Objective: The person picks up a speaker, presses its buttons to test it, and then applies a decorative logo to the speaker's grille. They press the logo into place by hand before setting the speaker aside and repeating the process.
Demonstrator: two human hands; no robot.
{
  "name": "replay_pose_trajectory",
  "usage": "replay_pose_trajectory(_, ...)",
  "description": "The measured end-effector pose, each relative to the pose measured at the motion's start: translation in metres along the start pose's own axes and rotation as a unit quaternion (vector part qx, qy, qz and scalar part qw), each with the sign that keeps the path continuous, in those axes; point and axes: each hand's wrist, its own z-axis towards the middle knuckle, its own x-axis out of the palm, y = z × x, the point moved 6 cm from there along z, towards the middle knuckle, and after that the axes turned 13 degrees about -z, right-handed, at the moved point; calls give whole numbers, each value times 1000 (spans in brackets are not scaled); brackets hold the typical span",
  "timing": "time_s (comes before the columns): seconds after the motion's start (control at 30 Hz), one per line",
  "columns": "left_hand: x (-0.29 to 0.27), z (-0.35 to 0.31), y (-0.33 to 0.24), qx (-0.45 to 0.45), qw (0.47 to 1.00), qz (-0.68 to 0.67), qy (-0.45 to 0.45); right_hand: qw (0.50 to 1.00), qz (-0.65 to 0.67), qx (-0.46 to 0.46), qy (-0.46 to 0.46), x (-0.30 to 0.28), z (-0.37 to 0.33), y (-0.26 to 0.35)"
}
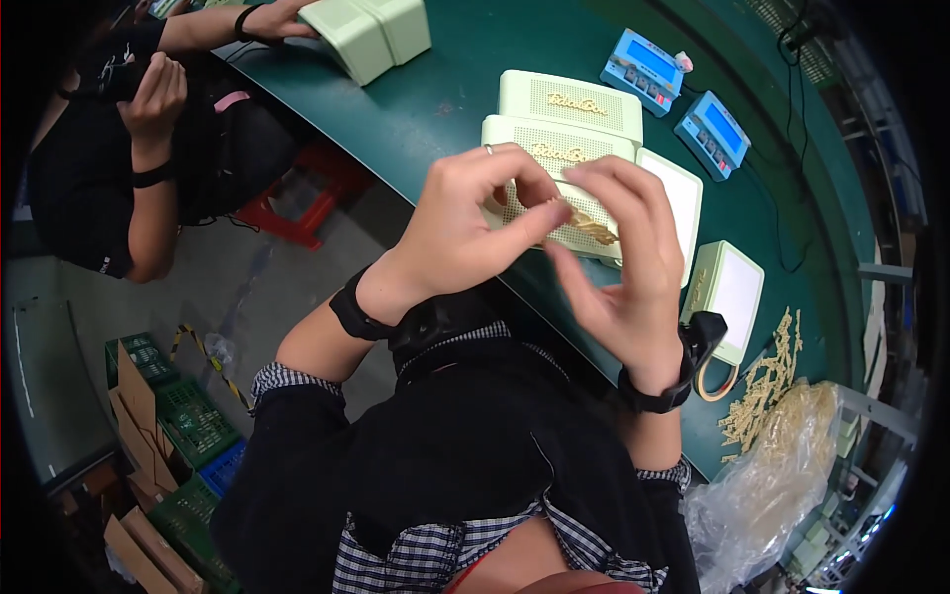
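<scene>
My left hand (465, 223) pinches a small gold script-letter emblem (594, 229) between thumb and forefinger. My right hand (633, 272) curves around the emblem's other side, its thumb and fingers apart; whether a fingertip touches it I cannot tell. Under my hands is a pale green box-shaped housing (503, 134) with a perforated front and a gold script emblem. Another such housing (520, 94) with a matching emblem lies just beyond it. Beside them, partly behind my right hand, is a white-faced pale green housing (685, 188).
Two blue devices with screens (643, 71) stand at the back. On the right are another housing (740, 287), a tape roll (716, 394), piled gold emblems (762, 391) and a plastic bag (782, 475). A co-worker's hand (282, 20) touches housings at upper left.
</scene>
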Motion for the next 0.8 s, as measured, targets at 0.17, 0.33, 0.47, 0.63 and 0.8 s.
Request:
replay_pose_trajectory(0.17, -4, -2, 13, -74, 990, -119, -5, 999, -16, -18, -48, 2, -5, -3)
replay_pose_trajectory(0.33, -26, -2, 14, -52, 983, -161, -65, 998, 17, 6, -65, 8, -8, -12)
replay_pose_trajectory(0.47, -50, -7, 14, -29, 976, -175, -122, 999, 16, 6, -27, 18, -15, -22)
replay_pose_trajectory(0.63, -50, -14, 25, -45, 985, -120, -116, 999, 18, 27, -19, 24, -13, -28)
replay_pose_trajectory(0.8, -46, -18, 33, -52, 989, -84, -111, 998, 26, 52, -6, 30, -13, -30)
